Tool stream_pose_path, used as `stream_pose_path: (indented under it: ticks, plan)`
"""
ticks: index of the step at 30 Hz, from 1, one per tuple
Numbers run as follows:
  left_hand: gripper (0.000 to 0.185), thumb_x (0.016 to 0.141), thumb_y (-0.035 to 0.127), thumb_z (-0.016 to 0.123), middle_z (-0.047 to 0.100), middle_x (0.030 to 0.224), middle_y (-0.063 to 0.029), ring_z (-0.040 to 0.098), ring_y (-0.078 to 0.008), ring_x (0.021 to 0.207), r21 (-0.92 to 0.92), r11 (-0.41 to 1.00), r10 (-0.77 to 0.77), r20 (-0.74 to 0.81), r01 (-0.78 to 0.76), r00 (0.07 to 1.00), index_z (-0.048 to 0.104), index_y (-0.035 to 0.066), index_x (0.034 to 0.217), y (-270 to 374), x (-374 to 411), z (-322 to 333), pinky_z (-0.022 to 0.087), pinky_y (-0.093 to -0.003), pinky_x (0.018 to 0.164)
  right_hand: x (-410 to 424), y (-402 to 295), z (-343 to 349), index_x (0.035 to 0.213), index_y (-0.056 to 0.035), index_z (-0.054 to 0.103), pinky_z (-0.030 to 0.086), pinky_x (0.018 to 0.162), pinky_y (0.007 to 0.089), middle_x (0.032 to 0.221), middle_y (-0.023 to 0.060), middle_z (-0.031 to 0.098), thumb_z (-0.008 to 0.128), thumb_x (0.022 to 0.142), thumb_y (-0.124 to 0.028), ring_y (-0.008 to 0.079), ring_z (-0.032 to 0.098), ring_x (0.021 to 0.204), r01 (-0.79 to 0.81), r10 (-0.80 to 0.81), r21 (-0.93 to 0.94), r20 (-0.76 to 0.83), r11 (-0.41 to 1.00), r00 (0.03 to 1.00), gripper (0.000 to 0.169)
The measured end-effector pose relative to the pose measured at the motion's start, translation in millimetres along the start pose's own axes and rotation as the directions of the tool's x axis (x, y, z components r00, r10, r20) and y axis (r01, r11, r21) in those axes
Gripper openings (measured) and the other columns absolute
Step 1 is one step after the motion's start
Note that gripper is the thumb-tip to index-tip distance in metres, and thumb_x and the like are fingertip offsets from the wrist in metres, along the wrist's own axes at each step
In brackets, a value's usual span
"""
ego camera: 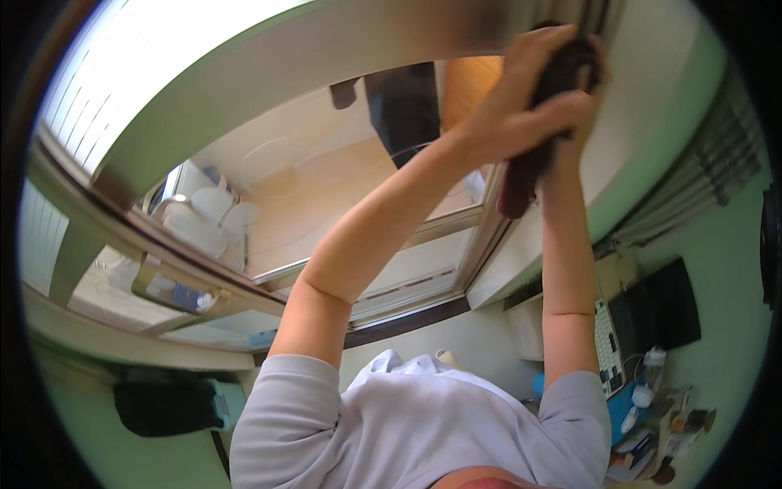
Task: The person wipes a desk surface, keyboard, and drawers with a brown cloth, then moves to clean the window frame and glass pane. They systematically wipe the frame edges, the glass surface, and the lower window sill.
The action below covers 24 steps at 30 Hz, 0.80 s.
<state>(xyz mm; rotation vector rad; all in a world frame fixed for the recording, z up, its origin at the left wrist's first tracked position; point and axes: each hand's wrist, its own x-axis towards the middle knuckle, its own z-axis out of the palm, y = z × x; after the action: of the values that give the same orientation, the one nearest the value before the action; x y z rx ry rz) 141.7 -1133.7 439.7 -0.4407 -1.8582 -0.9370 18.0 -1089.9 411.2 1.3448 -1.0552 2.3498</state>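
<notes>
My left hand (519, 101) is raised to the upper right, its fingers wrapped around a dark maroon bundle (525, 180), which looks like a cloth. On the far side of the same bundle is my right hand (600, 73), mostly hidden behind it and blurred. One end of the bundle hangs down below my hands. Both hands are close to the side frame (489, 238) of a sliding glass door (342, 159), beside a pale wall edge (635, 104). Blur hides whether the bundle touches the frame.
Behind the glass are a dark hanging cloth (406, 104), an orange-brown panel (470, 85) and white containers (208, 214). A gathered curtain (696, 165), a black monitor (660, 299) and a white keyboard (608, 348) are at right. At lower left is a black bag-like object (165, 403).
</notes>
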Motion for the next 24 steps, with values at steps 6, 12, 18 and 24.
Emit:
stream_pose_path:
  ticks: [6, 12, 18, 24]
  plan:
    - [0.08, 0.075, 0.03, 0.078, 0.026, 0.15, -0.0268, 0.024, -0.049, 0.136, 0.505, 0.857, 0.155, -0.058, -0.105, 0.986, 0.041, 0.006, 0.141, 32, -41, -41, 0.027, -0.0555, 0.111, 14, -10, 71, 0.139, -0.0002, 0.034, 0.042, 0.1, 0.0405, 0.128, 0.0208, 0.048, 0.057, 0.093, -0.014, 0.0321, 0.051, 0.114, 0.251, -0.245, -0.293, 0.057, 0.922, 0.968, 0.053]
    - [0.057, 0.085, 0.026, 0.073, 0.039, 0.147, -0.0193, 0.036, -0.0361, 0.135, 0.659, 0.727, -0.026, -0.254, 0.192, 0.967, 0.052, 0.006, 0.134, 93, -145, -124, 0.032, -0.0453, 0.109, -48, 4, 156, 0.139, -0.0007, 0.043, 0.03, 0.1, 0.0539, 0.126, 0.0286, 0.045, 0.061, 0.086, -0.033, 0.0463, 0.044, 0.114, 0.546, -0.537, -0.347, 0.133, 0.762, 0.833, 0.065]
    - [0.04, 0.088, 0.016, 0.067, 0.051, 0.135, -0.0162, 0.046, -0.0318, 0.126, 0.732, 0.573, 0.182, -0.551, 0.368, 0.814, 0.057, 0.006, 0.125, 113, -217, -173, 0.037, -0.043, 0.105, -122, -30, 241, 0.126, -0.018, 0.059, 0.029, 0.096, 0.0575, 0.117, 0.0193, 0.049, 0.066, 0.075, -0.033, 0.0419, 0.044, 0.115, 0.777, -0.602, -0.327, 0.496, 0.538, 0.626, 0.055]
    - [0.037, 0.096, 0.027, 0.06, 0.047, 0.139, -0.0132, 0.044, -0.0267, 0.129, 0.728, 0.412, 0.124, -0.64, 0.548, 0.758, 0.054, 0.009, 0.127, 131, -278, -181, 0.041, -0.0409, 0.102, -195, -23, 259, 0.107, -0.0393, 0.065, 0.031, 0.103, 0.0482, 0.13, -0.0083, 0.056, 0.063, 0.078, -0.031, 0.0168, 0.051, 0.122, 0.891, -0.682, -0.039, 0.628, 0.453, 0.375, 0.031]
